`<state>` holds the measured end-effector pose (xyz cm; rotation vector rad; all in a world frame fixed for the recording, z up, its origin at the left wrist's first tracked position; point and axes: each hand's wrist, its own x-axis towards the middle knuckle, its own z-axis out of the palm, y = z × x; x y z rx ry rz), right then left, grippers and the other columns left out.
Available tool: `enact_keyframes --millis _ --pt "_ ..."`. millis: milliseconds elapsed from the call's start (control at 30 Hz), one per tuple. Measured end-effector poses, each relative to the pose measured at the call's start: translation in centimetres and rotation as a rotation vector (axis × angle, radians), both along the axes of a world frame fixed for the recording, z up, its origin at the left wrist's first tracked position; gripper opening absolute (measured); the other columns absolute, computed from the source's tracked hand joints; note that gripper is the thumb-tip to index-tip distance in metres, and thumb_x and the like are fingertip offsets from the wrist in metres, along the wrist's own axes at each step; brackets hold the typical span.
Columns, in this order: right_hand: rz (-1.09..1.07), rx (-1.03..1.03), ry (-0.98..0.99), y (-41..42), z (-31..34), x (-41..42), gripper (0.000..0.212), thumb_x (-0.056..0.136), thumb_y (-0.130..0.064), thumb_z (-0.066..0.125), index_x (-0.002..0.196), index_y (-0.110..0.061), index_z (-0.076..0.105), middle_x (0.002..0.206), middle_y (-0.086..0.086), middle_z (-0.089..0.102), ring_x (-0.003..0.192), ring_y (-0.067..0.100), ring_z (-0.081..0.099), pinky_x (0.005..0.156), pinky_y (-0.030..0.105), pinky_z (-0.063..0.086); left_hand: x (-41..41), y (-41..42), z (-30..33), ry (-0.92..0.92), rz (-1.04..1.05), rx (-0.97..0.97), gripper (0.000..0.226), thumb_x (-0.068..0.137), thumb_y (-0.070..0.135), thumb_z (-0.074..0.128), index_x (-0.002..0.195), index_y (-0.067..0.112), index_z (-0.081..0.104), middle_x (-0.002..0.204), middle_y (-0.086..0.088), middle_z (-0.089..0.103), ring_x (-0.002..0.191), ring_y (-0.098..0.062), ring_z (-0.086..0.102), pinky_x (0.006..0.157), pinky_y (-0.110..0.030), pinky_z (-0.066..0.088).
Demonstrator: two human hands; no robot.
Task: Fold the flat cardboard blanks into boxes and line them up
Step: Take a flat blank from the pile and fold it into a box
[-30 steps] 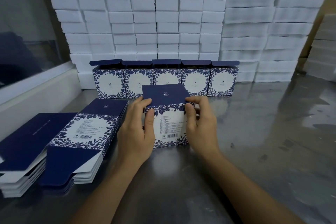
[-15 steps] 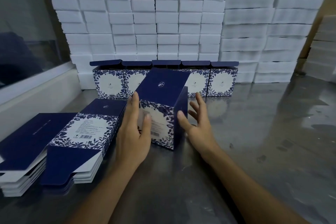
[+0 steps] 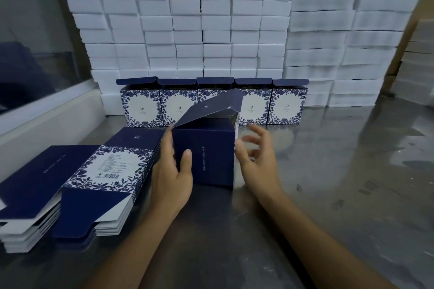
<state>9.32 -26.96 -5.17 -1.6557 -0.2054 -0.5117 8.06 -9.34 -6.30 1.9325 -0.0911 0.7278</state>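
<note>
**Box standing between the hands, short of the row**

The box is standing upright on the table, lid flap tilting up, just near of the row. The left hand is gripping its left side, thumb on the near face. The right hand is hovering beside its right edge, fingers spread, holding nothing. The blanks are lying left.

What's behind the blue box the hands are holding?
A row of five flowery boxes with lids up stands behind the blue box. Its raised flap covers much of the middle ones. Behind the row are stacked white blocks.
</note>
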Motion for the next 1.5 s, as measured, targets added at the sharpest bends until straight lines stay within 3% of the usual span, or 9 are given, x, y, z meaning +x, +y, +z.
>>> enact_keyframes --millis 100,167,300,500,667,833,1067,1300,1500 --pt "-0.005 -0.011 0.022 -0.1 -0.2 -0.1 0.092 0.076 -0.06 0.071 0.152 -0.04 0.022 0.146 -0.008 0.04 0.122 0.009 0.052 0.097 0.029 0.048 0.0 0.1 0.2 0.022 -0.018 -0.027 0.076 0.095 0.052 0.052 0.153 0.047 0.002 0.157 -0.001 0.032 0.142 -0.017 0.034 0.115 -0.035 0.031" --pt "0.037 -0.026 0.041 -0.3 -0.1 -0.1 0.109 0.069 -0.064 0.077 0.155 -0.043 0.012 0.152 -0.011 0.035 0.132 0.011 0.046 0.103 0.033 0.043 -0.1 0.1 0.4 0.027 -0.057 -0.049 0.087 0.084 0.07 0.045 0.152 0.047 -0.003 0.161 0.01 0.019 0.143 0.001 0.02 0.12 -0.033 0.021" --pt "0.099 -0.088 0.0 -0.1 -0.3 -0.3 0.119 0.061 -0.061 0.087 0.153 -0.048 0.013 0.156 -0.013 0.033 0.14 0.003 0.036 0.111 0.022 0.035 0.0 -0.2 0.3 -0.017 -0.139 -0.027 0.091 0.08 0.072 0.039 0.155 0.034 0.004 0.163 0.017 0.005 0.147 0.006 0.005 0.123 -0.039 0.013" --pt "0.049 -0.118 -0.112 0.2 0.6 -0.9 0.125 0.053 -0.077 0.082 0.152 -0.052 0.011 0.152 -0.02 0.031 0.139 -0.012 0.028 0.112 0.019 0.031 -0.7 -0.3 0.9 -0.099 -0.225 -0.078 0.077 0.083 0.081 0.035 0.146 0.044 0.011 0.162 0.013 0.016 0.148 -0.002 0.015 0.122 -0.045 0.018" --pt "0.099 -0.082 -0.169 0.2 1.9 -1.8 0.111 0.058 -0.082 0.074 0.148 -0.063 0.013 0.134 -0.014 0.041 0.124 0.012 0.051 0.101 0.03 0.047 -1.4 -0.8 2.0 -0.211 -0.243 -0.084 0.092 0.086 0.078 0.038 0.156 0.023 0.015 0.161 0.001 0.026 0.147 -0.015 0.025 0.117 -0.052 0.027" --pt "0.112 -0.115 -0.237 0.2 2.5 -2.2 0.077 0.075 -0.076 0.062 0.143 -0.056 0.032 0.136 -0.009 0.044 0.123 0.013 0.053 0.096 0.011 0.043 -1.7 -1.0 2.6 -0.313 -0.259 -0.078 0.09 0.091 0.071 0.039 0.154 0.011 0.017 0.155 -0.007 0.036 0.142 -0.018 0.036 0.114 -0.049 0.034" --pt "0.063 -0.134 -0.21 0.4 2.6 -2.3 0.042 0.085 -0.066 0.054 0.12 -0.042 0.048 0.123 -0.004 0.054 0.105 0.024 0.058 0.092 0.049 0.051 -1.8 -0.8 2.2 -0.322 -0.204 -0.08 0.072 0.092 0.071 0.036 0.142 0.019 0.031 0.144 -0.007 0.045 0.124 -0.028 0.052 0.098 -0.054 0.045" --pt "0.027 -0.177 -0.262 0.3 2.6 -2.5 0.036 0.085 -0.053 0.058 0.109 -0.027 0.055 0.115 -0.002 0.053 0.109 0.008 0.055 0.089 0.017 0.042 -1.6 -0.6 1.9 -0.348 -0.233 -0.051 0.037 0.099 0.053 0.037 0.131 0.036 0.034 0.151 -0.006 0.039 0.131 -0.006 0.047 0.099 -0.02 0.042" --pt "-0.029 -0.309 -0.316 0.3 2.5 -2.4 0.031 0.087 -0.04 0.061 0.107 -0.017 0.064 0.12 0.002 0.046 0.117 0.009 0.049 0.095 0.012 0.039 -1.8 -0.5 1.8 -0.302 -0.107 0.078 0.031 0.098 0.037 0.033 0.126 0.03 0.045 0.151 0.01 0.037 0.136 -0.008 0.041 0.105 -0.038 0.041"
